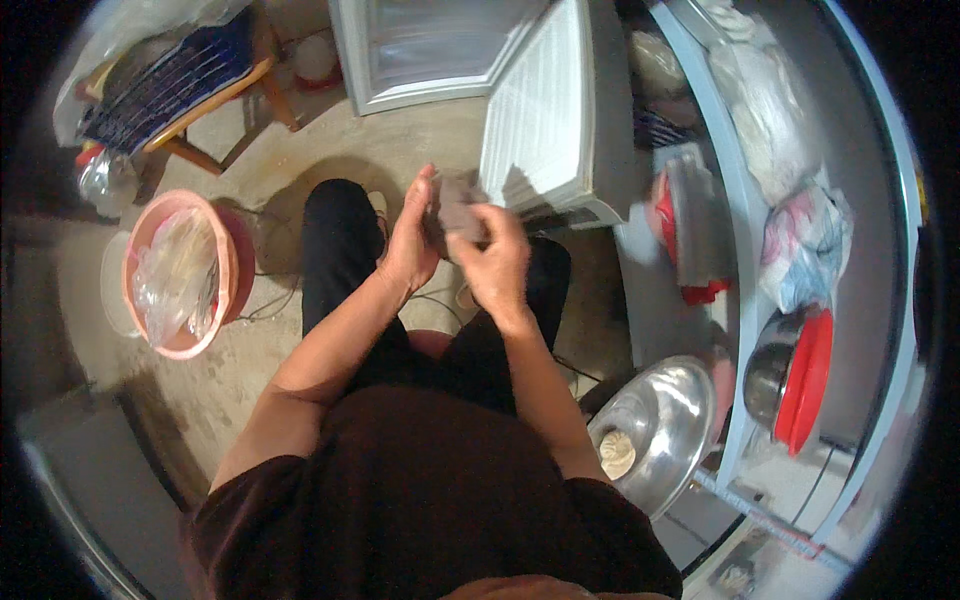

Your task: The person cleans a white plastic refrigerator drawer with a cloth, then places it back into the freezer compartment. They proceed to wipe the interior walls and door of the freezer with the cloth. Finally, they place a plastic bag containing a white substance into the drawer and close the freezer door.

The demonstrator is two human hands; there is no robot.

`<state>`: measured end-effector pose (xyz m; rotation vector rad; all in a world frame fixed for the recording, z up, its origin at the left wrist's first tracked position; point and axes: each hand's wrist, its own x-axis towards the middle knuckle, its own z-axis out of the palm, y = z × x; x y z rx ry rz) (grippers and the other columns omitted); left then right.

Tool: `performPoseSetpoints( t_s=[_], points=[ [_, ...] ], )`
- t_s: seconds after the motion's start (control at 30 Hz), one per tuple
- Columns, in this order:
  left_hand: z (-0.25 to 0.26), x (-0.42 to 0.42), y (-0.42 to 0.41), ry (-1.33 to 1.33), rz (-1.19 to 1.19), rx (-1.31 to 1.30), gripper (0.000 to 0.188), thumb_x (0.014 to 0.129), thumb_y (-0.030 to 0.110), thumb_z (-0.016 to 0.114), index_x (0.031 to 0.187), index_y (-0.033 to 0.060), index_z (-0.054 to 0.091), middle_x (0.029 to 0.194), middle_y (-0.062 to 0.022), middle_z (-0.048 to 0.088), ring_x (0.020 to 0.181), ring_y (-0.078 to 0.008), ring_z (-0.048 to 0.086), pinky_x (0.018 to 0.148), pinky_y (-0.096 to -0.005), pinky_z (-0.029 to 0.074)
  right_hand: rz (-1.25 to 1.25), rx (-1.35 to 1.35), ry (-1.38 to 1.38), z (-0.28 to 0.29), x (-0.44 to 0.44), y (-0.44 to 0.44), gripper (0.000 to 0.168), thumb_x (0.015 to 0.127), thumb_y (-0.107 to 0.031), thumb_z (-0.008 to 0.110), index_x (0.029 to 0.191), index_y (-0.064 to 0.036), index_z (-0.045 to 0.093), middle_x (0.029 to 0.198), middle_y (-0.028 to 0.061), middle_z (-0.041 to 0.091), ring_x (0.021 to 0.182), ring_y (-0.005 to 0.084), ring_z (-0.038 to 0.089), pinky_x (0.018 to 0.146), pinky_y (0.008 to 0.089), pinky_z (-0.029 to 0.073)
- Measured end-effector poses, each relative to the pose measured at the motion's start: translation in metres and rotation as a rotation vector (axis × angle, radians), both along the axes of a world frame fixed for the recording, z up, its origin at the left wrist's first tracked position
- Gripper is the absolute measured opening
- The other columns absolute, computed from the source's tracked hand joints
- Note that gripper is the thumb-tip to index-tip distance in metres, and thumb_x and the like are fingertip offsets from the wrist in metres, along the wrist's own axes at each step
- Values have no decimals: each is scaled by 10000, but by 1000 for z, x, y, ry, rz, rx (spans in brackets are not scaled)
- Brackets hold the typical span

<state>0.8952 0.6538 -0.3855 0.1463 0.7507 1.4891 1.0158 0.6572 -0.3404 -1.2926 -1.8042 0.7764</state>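
A grey-brown cloth (456, 208), blurred by motion, is held between my two hands above the floor, in front of my knees. My left hand (411, 238) supports it from the left side, thumb up and palm turned toward it. On the other side, my right hand (495, 255) pinches the cloth with thumb and fingers. Just beyond the hands stands an open refrigerator or freezer door (536, 120) with a white ribbed inner face. The cloth seems apart from the door, though its shadow falls there.
To the left sits a pink basin (225, 289) holding clear plastic bags (176, 274). A wooden chair (206, 112) stands farther back. Blue-framed shelves (739, 217) line the right. A shiny metal bowl (675, 420) with a pale pleated bun (618, 454) is near my right elbow. Cables cross the floor.
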Motion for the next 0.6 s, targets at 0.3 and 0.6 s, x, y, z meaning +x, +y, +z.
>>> performPoseSetpoints(
  t_s=[0.3, 0.6],
  points=[
    [20, 0, 22, 42, -116, -42, 456, 956, 310, 512, 1363, 117, 443, 1181, -86, 581, 989, -211, 584, 827, -358, 490, 37, 11, 160, 15, 62, -12, 193, 854, -24, 648, 1046, -25, 638, 904, 80, 679, 727, 127, 653, 650, 252, 528],
    [127, 82, 148, 522, 180, 527, 444, 892, 193, 610, 1296, 62, 478, 912, -95, 615, 768, -207, 588, 683, -328, 481, -546, -242, 599, -19, 147, 3, 434, 943, 37, 405, 1372, 14, 340, 1303, 215, 428, 862, 231, 629, 686, 363, 600]
  ],
)
